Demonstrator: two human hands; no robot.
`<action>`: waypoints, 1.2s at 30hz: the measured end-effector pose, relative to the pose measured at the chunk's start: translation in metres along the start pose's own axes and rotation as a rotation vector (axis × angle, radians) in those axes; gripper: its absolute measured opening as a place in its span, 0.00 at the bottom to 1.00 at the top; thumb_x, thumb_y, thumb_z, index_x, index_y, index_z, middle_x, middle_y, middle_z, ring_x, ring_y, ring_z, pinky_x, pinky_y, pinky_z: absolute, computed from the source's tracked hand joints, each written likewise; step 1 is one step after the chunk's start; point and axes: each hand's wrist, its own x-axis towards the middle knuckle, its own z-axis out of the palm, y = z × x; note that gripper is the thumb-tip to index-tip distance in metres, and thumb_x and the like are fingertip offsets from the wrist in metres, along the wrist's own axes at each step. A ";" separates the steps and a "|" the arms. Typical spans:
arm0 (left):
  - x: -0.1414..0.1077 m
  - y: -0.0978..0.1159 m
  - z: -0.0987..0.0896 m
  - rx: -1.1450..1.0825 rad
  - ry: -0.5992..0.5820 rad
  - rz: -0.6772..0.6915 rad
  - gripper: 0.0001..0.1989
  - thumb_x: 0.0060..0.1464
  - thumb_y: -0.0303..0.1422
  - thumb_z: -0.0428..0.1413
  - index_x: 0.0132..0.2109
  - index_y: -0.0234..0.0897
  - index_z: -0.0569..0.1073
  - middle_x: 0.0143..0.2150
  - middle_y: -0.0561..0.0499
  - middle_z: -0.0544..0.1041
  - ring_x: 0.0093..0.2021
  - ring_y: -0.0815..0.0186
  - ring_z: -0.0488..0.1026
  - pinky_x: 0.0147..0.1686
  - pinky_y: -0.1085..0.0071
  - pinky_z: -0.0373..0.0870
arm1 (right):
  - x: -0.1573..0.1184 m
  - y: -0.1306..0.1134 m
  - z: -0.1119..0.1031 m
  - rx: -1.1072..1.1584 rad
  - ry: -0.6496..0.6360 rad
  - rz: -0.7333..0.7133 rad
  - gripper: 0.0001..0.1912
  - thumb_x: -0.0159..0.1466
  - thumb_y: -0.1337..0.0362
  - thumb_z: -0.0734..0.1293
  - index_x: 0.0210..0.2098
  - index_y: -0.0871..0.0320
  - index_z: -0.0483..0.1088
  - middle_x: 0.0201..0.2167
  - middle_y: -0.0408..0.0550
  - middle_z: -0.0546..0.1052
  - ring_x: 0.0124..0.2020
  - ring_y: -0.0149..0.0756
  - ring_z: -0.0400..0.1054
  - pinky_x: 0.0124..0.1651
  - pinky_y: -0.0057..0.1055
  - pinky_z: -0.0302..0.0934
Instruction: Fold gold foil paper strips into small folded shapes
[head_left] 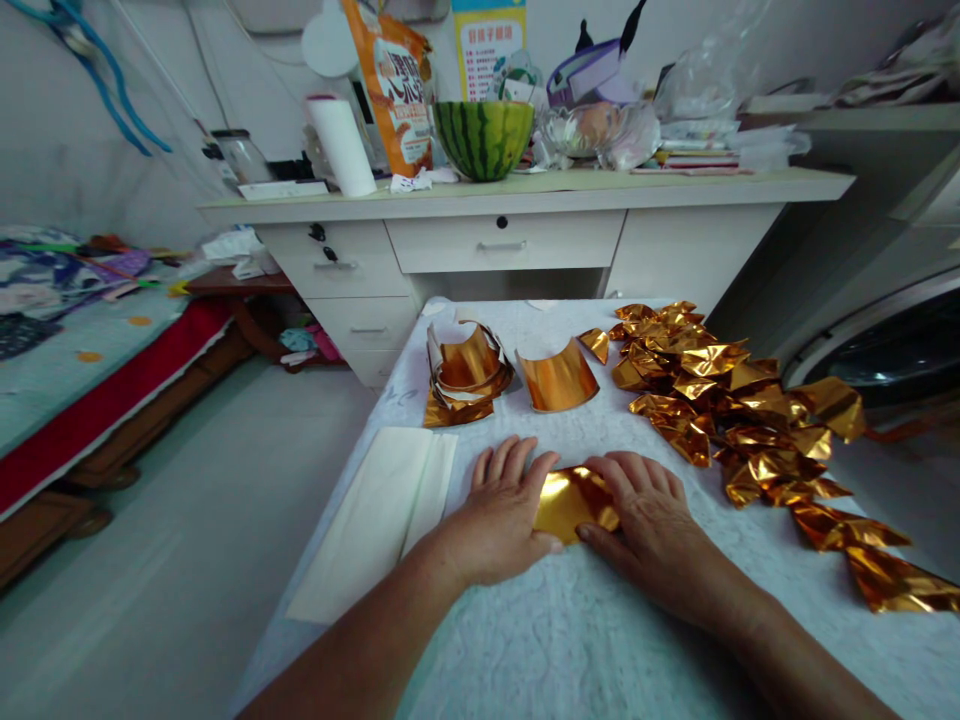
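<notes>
A shiny gold foil sheet [574,503] lies on the cloth-covered table between my hands. My left hand [504,510] holds its left end, fingers at the far side and thumb at the near side. At the right end, my right hand [649,515] grips it, with the thumb resting on the near edge. My palms hide both ends of the sheet. Beyond my hands stands a curved gold foil piece [559,378]. To its left is a loose roll of gold and white strips [469,365]. Folded white paper [375,510] lies left of my left hand.
A large heap of folded gold foil pieces [720,385] spreads along the table's right side. Behind stands a white desk [502,240] with a watermelon half [484,138], a paper roll [341,145] and an orange bag [394,90]. A bed [112,370] is at left, a front-loading washer [892,330] at right.
</notes>
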 end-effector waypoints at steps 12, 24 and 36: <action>0.001 -0.001 -0.003 -0.011 -0.025 -0.020 0.43 0.49 0.41 0.59 0.68 0.39 0.49 0.72 0.38 0.43 0.71 0.49 0.36 0.66 0.46 0.38 | -0.002 0.036 -0.001 -0.011 0.004 0.001 0.33 0.60 0.59 0.66 0.62 0.56 0.55 0.56 0.59 0.67 0.55 0.52 0.61 0.53 0.49 0.59; 0.006 -0.011 0.002 0.016 0.056 -0.089 0.57 0.41 0.50 0.61 0.70 0.35 0.40 0.72 0.37 0.42 0.71 0.46 0.35 0.66 0.47 0.36 | 0.000 0.029 -0.030 0.202 0.109 -0.013 0.15 0.61 0.65 0.63 0.48 0.55 0.60 0.45 0.54 0.70 0.46 0.45 0.66 0.46 0.42 0.63; 0.006 -0.015 -0.003 -0.032 0.032 -0.082 0.58 0.38 0.47 0.64 0.69 0.37 0.42 0.72 0.37 0.42 0.71 0.44 0.35 0.66 0.47 0.37 | 0.006 0.010 -0.021 0.324 -0.184 -0.232 0.14 0.60 0.71 0.66 0.45 0.54 0.70 0.48 0.50 0.72 0.49 0.42 0.65 0.52 0.40 0.61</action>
